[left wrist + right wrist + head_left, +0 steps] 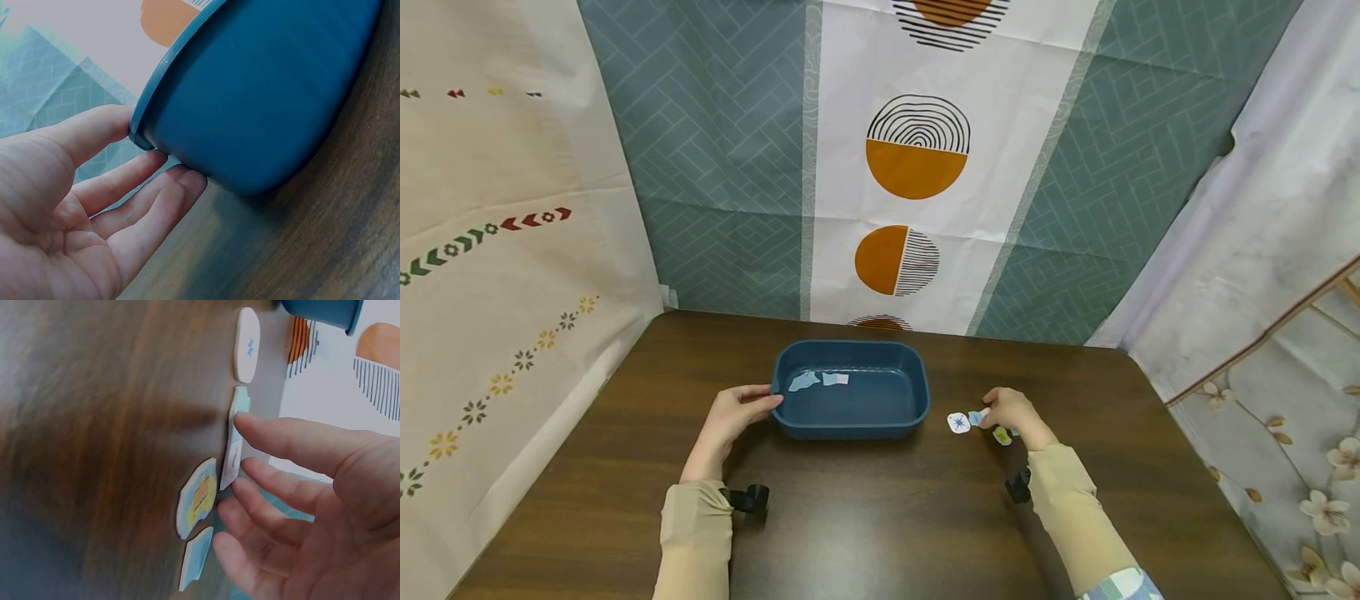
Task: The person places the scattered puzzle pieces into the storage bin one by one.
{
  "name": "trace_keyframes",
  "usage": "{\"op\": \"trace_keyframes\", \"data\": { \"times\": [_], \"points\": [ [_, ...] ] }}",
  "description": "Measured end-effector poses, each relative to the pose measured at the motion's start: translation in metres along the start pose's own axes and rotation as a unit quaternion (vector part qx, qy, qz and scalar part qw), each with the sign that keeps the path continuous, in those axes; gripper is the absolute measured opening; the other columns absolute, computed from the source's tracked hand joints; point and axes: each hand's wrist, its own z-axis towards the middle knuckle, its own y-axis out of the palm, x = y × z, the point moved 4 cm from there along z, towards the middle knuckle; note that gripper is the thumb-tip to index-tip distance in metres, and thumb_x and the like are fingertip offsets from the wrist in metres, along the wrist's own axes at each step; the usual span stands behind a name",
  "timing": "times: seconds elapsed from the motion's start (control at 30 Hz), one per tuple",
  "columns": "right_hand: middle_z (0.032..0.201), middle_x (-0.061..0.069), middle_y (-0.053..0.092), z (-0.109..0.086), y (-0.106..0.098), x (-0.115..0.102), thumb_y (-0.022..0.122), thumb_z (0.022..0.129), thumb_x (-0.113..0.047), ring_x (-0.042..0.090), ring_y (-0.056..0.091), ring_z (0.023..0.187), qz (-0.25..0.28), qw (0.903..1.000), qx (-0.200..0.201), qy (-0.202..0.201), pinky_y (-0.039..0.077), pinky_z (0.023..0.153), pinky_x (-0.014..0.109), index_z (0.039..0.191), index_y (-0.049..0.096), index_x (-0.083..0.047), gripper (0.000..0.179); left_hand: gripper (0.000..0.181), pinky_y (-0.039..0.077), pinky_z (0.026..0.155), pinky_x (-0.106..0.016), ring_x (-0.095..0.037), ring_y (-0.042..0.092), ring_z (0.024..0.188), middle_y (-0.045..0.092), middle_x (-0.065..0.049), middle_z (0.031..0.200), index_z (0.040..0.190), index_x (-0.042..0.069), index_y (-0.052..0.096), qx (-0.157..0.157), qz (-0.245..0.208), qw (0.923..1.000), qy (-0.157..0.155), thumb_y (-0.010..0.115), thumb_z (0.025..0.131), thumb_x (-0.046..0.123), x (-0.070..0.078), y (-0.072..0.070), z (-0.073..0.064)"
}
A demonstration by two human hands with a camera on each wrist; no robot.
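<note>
A dark blue plastic tub (852,432) stands on the table. My left hand (741,414) pinches the left end of its rim, thumb over the rim and fingers below, as the left wrist view shows. Two flat light-blue pieces lie in the tub, one ragged (803,381), one with a pink end (835,379). Beside the tub, my right hand (1009,410) has its thumb and fingertips about a thin light-blue and pink piece (232,464) on the table. Around it lie a white piece with a blue star (958,423), a yellow-patterned piece (199,495) and a small light-blue piece (196,557).
The brown wooden table (880,517) meets patterned cloth hangings (730,167) along its back edge. A pale floral cloth (1285,417) hangs at the right, and a cream patterned one (497,275) at the left. Both wrists carry black camera mounts.
</note>
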Motion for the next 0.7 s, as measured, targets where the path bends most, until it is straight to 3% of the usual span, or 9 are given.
{"op": "trace_keyframes", "data": {
  "times": [0.3, 0.7],
  "points": [
    [0.095, 0.016, 0.065, 0.0014, 0.0021, 0.0024, 0.077, 0.076, -0.004, 0.024, 0.059, 0.08, -0.018, 0.9996, 0.017, -0.009, 0.052, 0.071, 0.038, 0.114, 0.063, 0.006, 0.043, 0.054, 0.048, 0.103, -0.045, -0.025, 0.068, 0.106, 0.056, -0.027, 0.135, 0.133, -0.007, 0.055, -0.001, 0.001, 1.0, 0.0, 0.068, 0.093, 0.027, -0.0001, 0.0002, 0.0004],
    [0.085, 0.01, 0.063, -0.0008, 0.0037, 0.0054, 0.077, 0.081, -0.006, 0.021, 0.057, 0.076, -0.04, 0.9986, 0.013, -0.032, 0.049, 0.07, 0.038, 0.096, 0.064, 0.0, 0.022, 0.057, 0.05, 0.102, -0.043, -0.023, 0.069, 0.104, 0.055, -0.028, 0.135, 0.134, -0.008, 0.053, -0.005, -0.003, 1.0, -0.007, 0.069, 0.092, 0.027, 0.0003, 0.0005, -0.0017]
  ]
}}
